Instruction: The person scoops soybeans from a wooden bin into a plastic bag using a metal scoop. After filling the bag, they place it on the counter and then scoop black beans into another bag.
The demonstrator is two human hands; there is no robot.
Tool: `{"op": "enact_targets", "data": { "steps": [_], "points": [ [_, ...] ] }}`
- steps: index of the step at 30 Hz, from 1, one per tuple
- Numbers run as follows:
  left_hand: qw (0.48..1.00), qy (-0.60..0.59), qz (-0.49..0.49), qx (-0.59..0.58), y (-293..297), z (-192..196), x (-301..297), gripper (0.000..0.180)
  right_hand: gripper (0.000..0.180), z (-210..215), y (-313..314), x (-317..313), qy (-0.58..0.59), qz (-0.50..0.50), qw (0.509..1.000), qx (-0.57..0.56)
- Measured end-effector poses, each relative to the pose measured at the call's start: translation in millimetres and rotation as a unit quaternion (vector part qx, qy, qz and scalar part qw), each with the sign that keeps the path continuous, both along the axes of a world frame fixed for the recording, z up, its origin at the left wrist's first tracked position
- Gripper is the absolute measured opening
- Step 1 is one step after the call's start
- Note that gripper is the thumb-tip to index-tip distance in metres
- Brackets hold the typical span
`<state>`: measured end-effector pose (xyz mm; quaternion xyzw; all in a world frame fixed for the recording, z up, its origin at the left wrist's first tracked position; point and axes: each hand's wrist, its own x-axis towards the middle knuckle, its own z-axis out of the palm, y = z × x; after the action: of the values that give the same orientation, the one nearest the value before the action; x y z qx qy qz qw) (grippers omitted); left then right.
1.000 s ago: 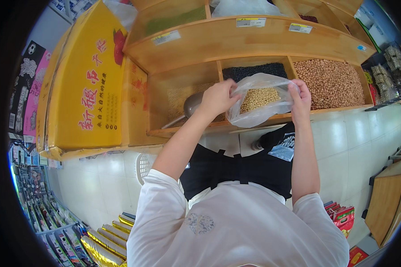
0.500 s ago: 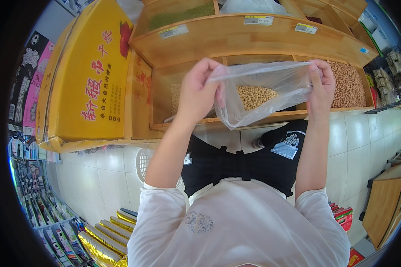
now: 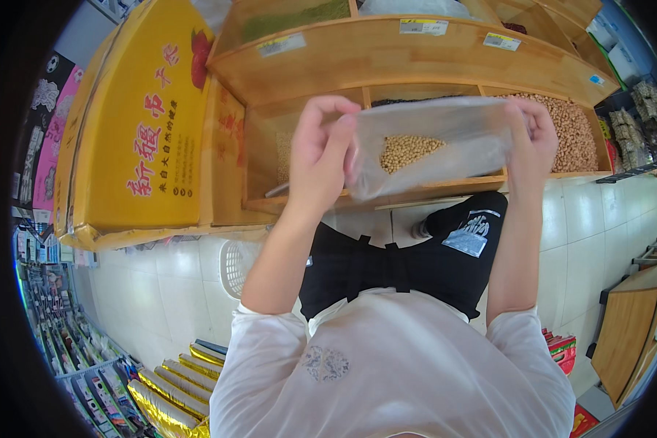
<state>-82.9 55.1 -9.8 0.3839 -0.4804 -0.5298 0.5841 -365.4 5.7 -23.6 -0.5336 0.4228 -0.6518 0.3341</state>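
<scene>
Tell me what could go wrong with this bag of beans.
If the left hand or right hand loses its end, the clear plastic bag could sag and spill its pale beans.
Pulled wide between both hands, the thin plastic might tear.
It's held near the wooden bin's front edge, so spilled beans may reach the tiled floor.

At left stand a yellow carton (image 3: 135, 131) and a white basket (image 3: 231, 271).
</scene>
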Motion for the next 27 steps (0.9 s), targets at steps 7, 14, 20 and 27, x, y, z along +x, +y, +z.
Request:
{"op": "enact_targets", "data": {
  "steps": [7,14,20,27],
  "points": [
    [0.989,0.148,-0.010,-0.008,9.7,-17.3,1.8,0.006,0.055,-60.3,24.1,-65.7,-0.013,0.054,0.997,0.045],
    [0.976,0.211,-0.004,0.050,24.2,-42.8,-39.0,0.013,0.136,-146.3,45.0,-42.6,0.275,0.169,0.941,0.099],
    [0.914,-0.195,-0.326,-0.143,62.8,-71.7,-132.3,0.017,0.082,-173.1,43.5,22.4,0.253,0.144,0.951,0.104],
    [0.944,-0.198,-0.047,-0.258,-16.9,-98.9,-57.1,0.042,0.033,-116.3,46.9,41.7,0.251,-0.016,0.957,0.142]
  ]
}}
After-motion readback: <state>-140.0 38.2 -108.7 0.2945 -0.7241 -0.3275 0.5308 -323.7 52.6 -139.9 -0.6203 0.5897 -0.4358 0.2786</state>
